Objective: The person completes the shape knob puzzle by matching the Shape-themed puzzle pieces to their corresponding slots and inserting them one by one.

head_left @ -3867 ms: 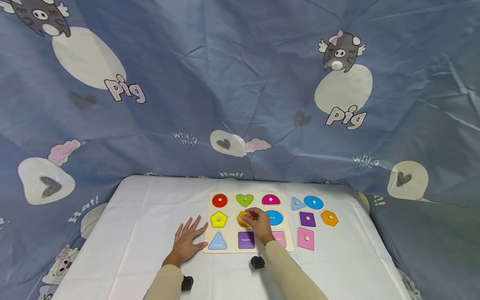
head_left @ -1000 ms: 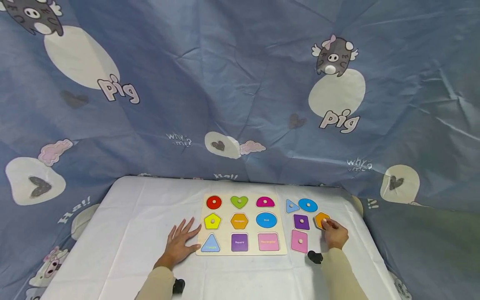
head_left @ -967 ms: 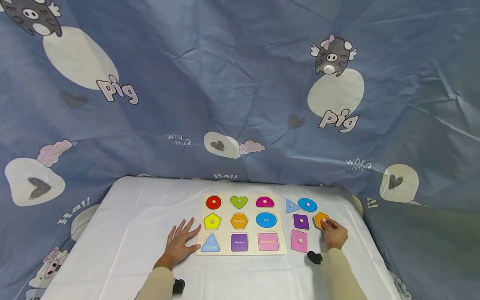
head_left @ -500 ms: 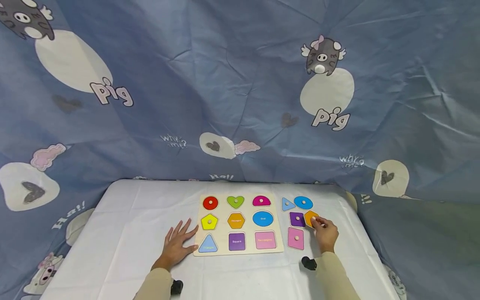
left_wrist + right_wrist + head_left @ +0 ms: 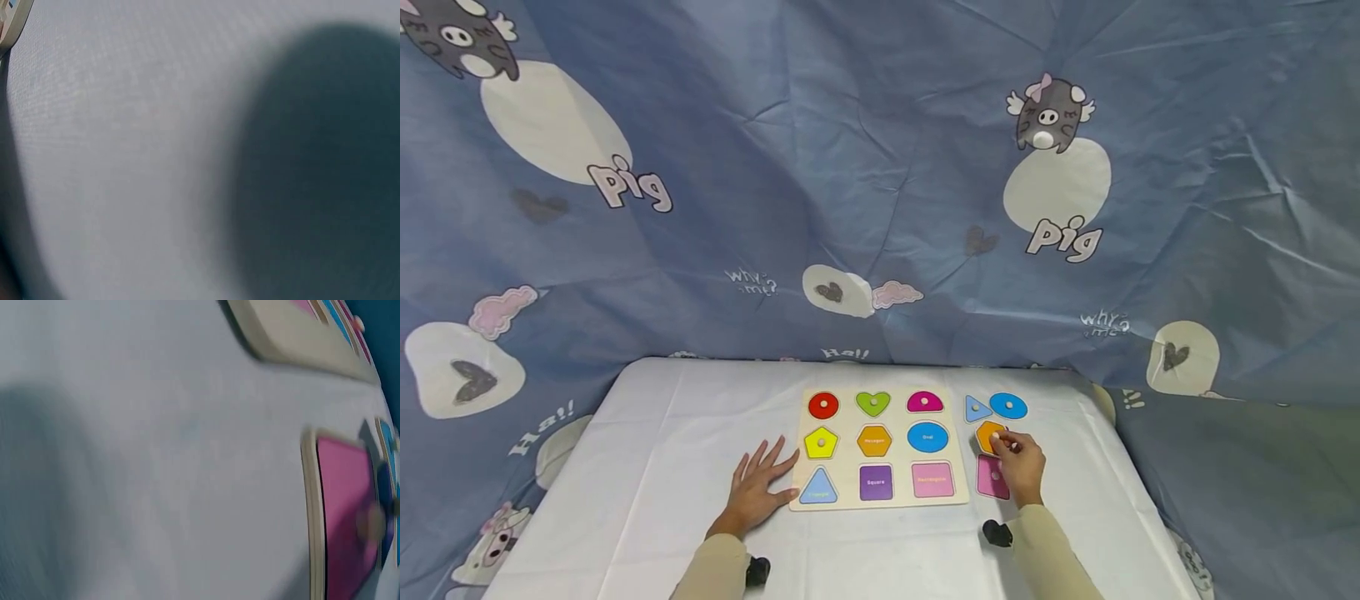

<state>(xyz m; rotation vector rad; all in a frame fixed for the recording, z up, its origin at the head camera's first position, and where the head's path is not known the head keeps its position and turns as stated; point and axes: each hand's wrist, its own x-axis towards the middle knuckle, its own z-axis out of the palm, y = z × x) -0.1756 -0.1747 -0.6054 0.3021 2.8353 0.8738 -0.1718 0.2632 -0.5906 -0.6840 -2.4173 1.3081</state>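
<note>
My right hand (image 5: 1024, 471) pinches the knob of an orange hexagon puzzle piece (image 5: 985, 440), held over the spot where a purple square piece lay. That square is hidden beneath it in the head view; its edge-on purple face (image 5: 384, 506) shows in the right wrist view. Just below lies a pink rectangle piece (image 5: 988, 481), partly shaded. My left hand (image 5: 754, 493) rests with spread fingers at the left edge of the wooden shape board (image 5: 847, 467). The board's orange recess (image 5: 875, 442) is labelled Hexagon. Circle, heart, half-circle and pentagon pieces with knobs sit in the board.
A light blue triangle piece (image 5: 976, 409) and a blue oval piece (image 5: 1015, 409) lie right of the board. White cloth (image 5: 662, 467) covers the table, and a printed blue curtain (image 5: 850, 167) hangs behind. Black wrist cameras (image 5: 758, 572) sit near both sleeves.
My right hand left the board's hexagon recess, took the orange hexagon by its knob at the far right, and carried it left over the purple square. My left hand stays at the board's edge.
</note>
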